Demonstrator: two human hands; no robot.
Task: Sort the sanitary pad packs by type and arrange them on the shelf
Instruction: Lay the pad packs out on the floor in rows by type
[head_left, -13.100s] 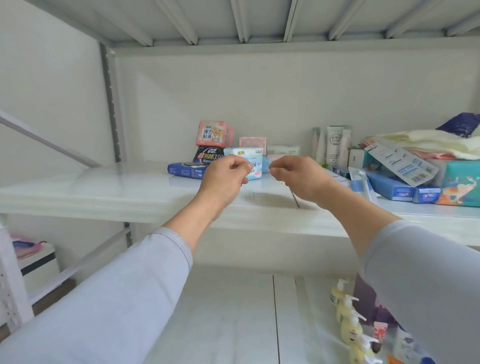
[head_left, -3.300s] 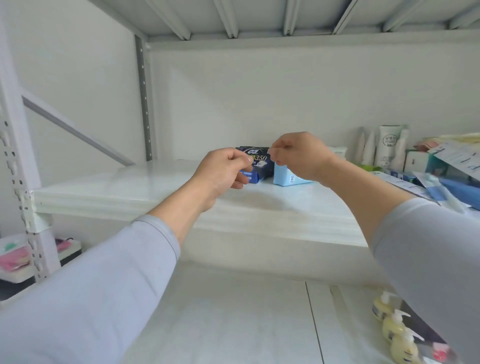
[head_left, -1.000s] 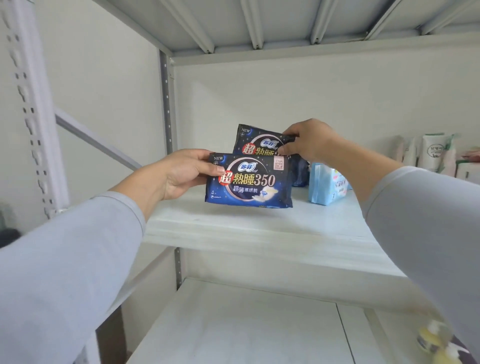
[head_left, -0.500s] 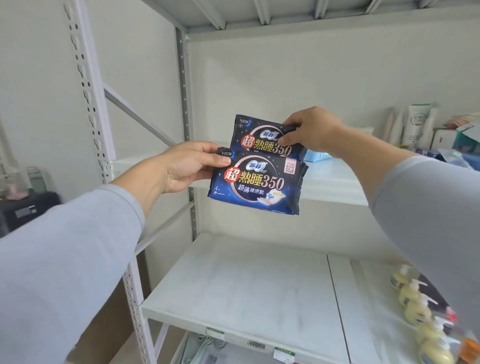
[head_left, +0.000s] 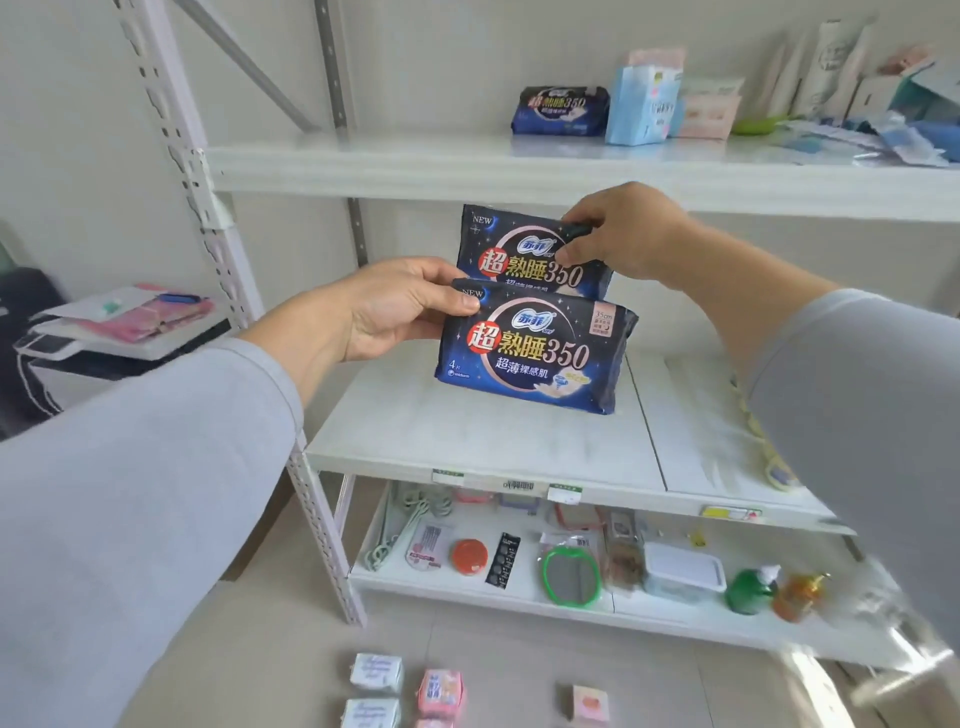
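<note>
A: Pad packs, where are they?

B: Two dark blue packs are held up in front of the middle shelf (head_left: 483, 431). The left hand (head_left: 395, 306) pinches the nearer pack (head_left: 535, 353) at its upper left corner, thumb on the front. The right hand (head_left: 623, 234) grips the farther pack (head_left: 524, 249) at its top edge; that one sits just behind and above the first.

A: Any others?

B: A third dark blue pack (head_left: 560, 110) lies on the upper shelf (head_left: 363, 166), beside a light blue pack (head_left: 643, 104) standing upright. Small white and pink packs (head_left: 405, 686) lie on the floor.
</note>
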